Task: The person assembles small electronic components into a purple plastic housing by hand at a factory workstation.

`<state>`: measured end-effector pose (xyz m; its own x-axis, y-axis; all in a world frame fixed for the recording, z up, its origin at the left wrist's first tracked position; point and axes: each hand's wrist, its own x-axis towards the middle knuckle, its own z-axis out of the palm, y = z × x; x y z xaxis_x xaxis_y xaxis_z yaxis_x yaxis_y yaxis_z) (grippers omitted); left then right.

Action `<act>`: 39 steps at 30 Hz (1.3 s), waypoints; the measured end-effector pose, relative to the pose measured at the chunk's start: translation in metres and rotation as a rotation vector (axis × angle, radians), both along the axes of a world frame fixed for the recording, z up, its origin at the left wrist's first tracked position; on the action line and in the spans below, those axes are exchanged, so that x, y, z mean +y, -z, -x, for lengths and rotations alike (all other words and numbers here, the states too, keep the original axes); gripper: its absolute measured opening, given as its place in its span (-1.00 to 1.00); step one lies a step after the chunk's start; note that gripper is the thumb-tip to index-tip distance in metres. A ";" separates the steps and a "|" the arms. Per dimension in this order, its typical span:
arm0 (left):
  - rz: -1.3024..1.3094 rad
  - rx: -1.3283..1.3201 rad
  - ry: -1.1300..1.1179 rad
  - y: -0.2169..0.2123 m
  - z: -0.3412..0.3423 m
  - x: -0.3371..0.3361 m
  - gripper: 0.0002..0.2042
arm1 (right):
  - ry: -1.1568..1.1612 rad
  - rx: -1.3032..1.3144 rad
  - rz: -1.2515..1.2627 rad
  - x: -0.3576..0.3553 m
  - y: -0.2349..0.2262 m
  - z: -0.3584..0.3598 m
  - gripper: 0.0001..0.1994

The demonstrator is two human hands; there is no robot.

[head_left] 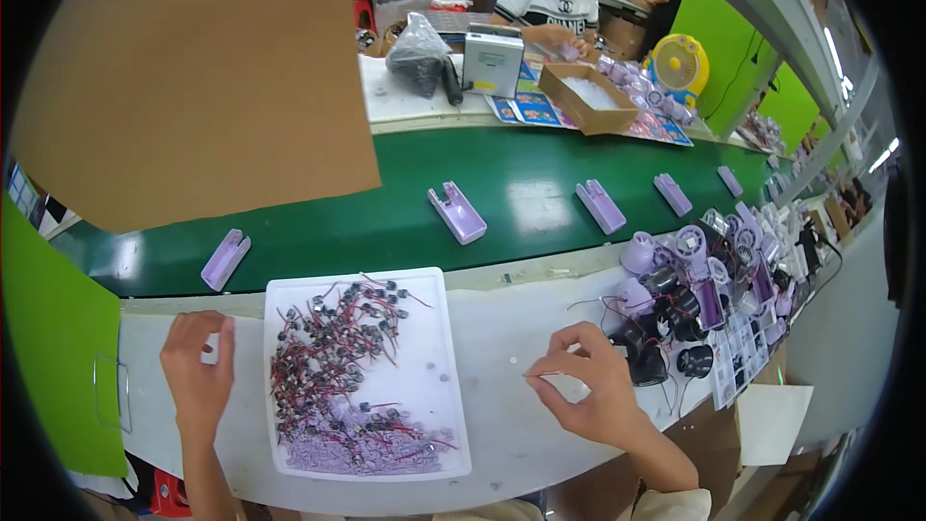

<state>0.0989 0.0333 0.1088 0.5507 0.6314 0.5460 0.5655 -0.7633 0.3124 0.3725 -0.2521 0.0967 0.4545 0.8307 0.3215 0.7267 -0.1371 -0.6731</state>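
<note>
Hands rested on a white bench either side of a white tray [439, 367] of small wired parts. The left hand [198, 371], at nine o'clock from the tray, curled loosely over a small white piece [210, 348]. The right hand [588, 388], at three o'clock, pinched something too small to tell.

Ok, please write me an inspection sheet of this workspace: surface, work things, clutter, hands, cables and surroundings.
Surface: white bench in front of a green conveyor belt.
Work things: white tray holding many small parts with red and black wires; purple cases spaced along the belt.
Clutter: pile of purple and black fan parts at the right end of the bench.
Hands: left hand rests on the bench beside the tray, on something small and white; right hand pinches something tiny, too small to tell.
Cables: loose thin wires by the fan parts; short leads in the tray.
Surroundings: cardboard sheet upper left; another person at a far table with a cardboard box.
</note>
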 end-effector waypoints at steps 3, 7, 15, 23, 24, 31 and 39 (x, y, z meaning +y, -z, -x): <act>0.095 0.035 -0.106 0.016 0.003 0.025 -0.94 | 0.014 -0.012 0.023 -0.020 0.006 -0.006 -0.81; -0.087 0.242 -0.099 0.051 0.017 0.083 -0.70 | 0.019 0.007 0.042 -0.029 0.016 -0.010 -0.81; -0.098 0.331 -0.123 0.116 -0.015 0.152 -0.40 | -0.038 0.044 0.069 -0.020 0.018 -0.004 -0.79; -0.104 0.126 -0.117 0.097 -0.006 0.128 -0.48 | -0.251 0.026 0.058 0.022 0.027 0.012 -0.81; -0.099 0.123 -0.117 0.082 -0.006 0.112 -0.48 | -0.251 0.023 0.063 0.026 0.027 0.014 -0.81; 0.256 0.167 0.028 0.020 -0.009 -0.002 -0.48 | -0.342 0.060 0.079 0.057 0.035 0.029 -0.77; 0.284 0.189 0.338 0.004 -0.029 -0.030 -0.40 | -0.411 0.031 0.017 0.077 0.034 0.045 -0.78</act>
